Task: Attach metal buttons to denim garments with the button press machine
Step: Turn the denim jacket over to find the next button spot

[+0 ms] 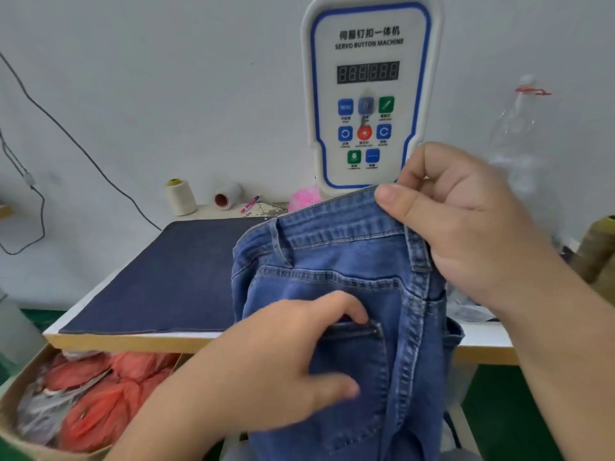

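A pair of blue denim jeans hangs in front of me, waistband up. My right hand pinches the waistband's top edge between thumb and fingers. My left hand lies on the front of the jeans, its fingertips tucked into the small pocket opening and its thumb pressed to the cloth below. Behind the jeans stands the white servo button machine, with a dark display and coloured keys. Its pressing head is hidden by the jeans. No metal button is visible.
A dark denim sheet covers the white table. Thread cones and a pink marker sit at the back. An open drawer holds orange bags. A clear bottle stands at the right.
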Demonstrator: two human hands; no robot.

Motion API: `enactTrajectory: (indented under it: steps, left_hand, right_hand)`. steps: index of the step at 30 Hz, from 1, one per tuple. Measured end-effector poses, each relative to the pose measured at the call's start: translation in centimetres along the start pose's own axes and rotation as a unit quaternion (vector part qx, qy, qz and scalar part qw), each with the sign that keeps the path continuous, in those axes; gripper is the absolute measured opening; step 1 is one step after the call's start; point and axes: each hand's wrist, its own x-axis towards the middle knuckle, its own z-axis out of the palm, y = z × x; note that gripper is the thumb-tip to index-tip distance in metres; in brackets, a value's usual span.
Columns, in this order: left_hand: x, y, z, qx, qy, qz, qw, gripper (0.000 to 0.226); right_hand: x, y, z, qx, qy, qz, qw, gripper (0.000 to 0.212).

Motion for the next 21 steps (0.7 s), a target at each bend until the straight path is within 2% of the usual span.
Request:
enactTrajectory:
  steps: [2, 3, 6, 7, 9, 10, 12, 14, 15, 17, 18, 21]
  left_hand:
    - [-0.1, -0.2, -1.0, -0.013, 0.029, -0.041, 0.999, 0.03]
    - [-0.2, 0.1, -1.5, -0.026, 0.055, -0.05, 0.997, 0.033]
    - [0.2, 2.6, -0.5, -0.083, 0.121, -0.066, 0.987, 0.062]
    - [0.6, 3.4, 0.5, -0.099, 0.153, -0.048, 0.982, 0.057]
    - [1.7, 3.8, 1.7, -0.151, 0.222, -0.018, 0.963, 0.027]
    - [2.1, 3.3, 1.6, -0.202, 0.227, -0.026, 0.952, 0.016]
    - [2.2, 2.0, 0.8, -0.344, 0.196, -0.031, 0.918, 0.016]
    - [1.7, 1.0, 0.3, -0.46, 0.186, -0.028, 0.868, 0.021]
    - [1.7, 0.7, 0.2, -0.497, 0.201, -0.034, 0.843, 0.021]
    - [1.7, 0.0, -0.1, -0.56, 0.258, -0.062, 0.785, 0.021]
    - [1.9, -0.4, -0.3, -0.582, 0.284, -0.079, 0.758, 0.02]
    - [2.2, -0.7, -1.1, -0.632, 0.308, -0.126, 0.7, 0.016]
  right_hand:
    - [0.0, -0.1, -0.1, -0.026, -0.008, -0.002, 1.0, 0.026]
    - [0.0, -0.1, 0.0, -0.044, -0.013, -0.008, 0.999, 0.027]
    - [-0.1, -0.4, 1.3, -0.061, -0.013, -0.034, 0.997, 0.033]
    - [-0.2, -0.7, 1.9, -0.067, -0.007, -0.041, 0.997, 0.034]
    - [-0.4, -1.1, 2.5, -0.067, 0.015, -0.053, 0.996, 0.035]
    - [-0.4, -1.2, 2.4, -0.049, 0.023, -0.053, 0.997, 0.034]
    - [-0.8, -0.9, 1.5, -0.006, 0.01, -0.035, 0.999, 0.025]
    - [-1.9, 0.1, 0.5, -0.025, 0.002, -0.028, 0.999, 0.016]
    - [-2.7, 0.8, 0.1, -0.087, 0.027, -0.051, 0.995, 0.014]
    - [-4.4, 2.4, -0.2, -0.238, 0.082, -0.127, 0.96, 0.009]
    - [-5.4, 3.3, -0.3, -0.264, 0.067, -0.143, 0.951, 0.007]
    - [-7.4, 5.2, 0.1, -0.207, -0.114, -0.092, 0.967, 0.019]
